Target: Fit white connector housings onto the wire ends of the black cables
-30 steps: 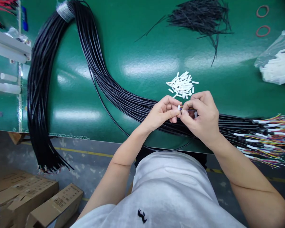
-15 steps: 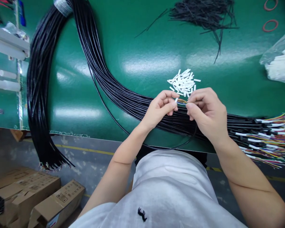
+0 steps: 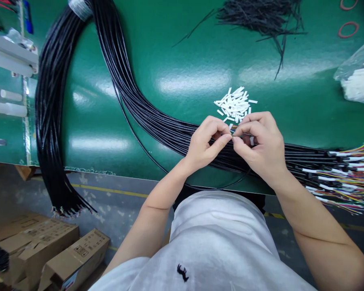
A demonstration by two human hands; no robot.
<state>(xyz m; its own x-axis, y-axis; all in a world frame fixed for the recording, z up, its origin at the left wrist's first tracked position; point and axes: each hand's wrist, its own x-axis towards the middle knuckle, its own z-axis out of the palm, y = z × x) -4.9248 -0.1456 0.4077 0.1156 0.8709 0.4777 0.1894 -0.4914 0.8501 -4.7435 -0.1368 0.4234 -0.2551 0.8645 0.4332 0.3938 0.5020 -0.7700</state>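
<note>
My left hand (image 3: 206, 141) and my right hand (image 3: 259, 145) meet fingertip to fingertip above a thick bundle of black cables (image 3: 133, 105). Both are pinched closed. The left pinches a small white sleeve piece at its fingertips. The right grips the end of one black cable (image 3: 218, 188), whose thin coloured wires show between the two hands. A small white piece also shows between the right hand's fingers. Just beyond the hands lies a pile of short white sleeve pieces (image 3: 235, 104) on the green table (image 3: 185, 60).
The bundle's right ends (image 3: 342, 173) fan out in coloured wires with white sleeves. A heap of thin black strips (image 3: 261, 18) lies at the back, red rubber rings (image 3: 347, 28) and a clear bag of white parts (image 3: 359, 76) at the right. Cardboard boxes (image 3: 48, 250) stand on the floor.
The hands drew slightly apart, showing the coloured wire ends, then closed together again with the fingertips touching. The view shifted a little.
</note>
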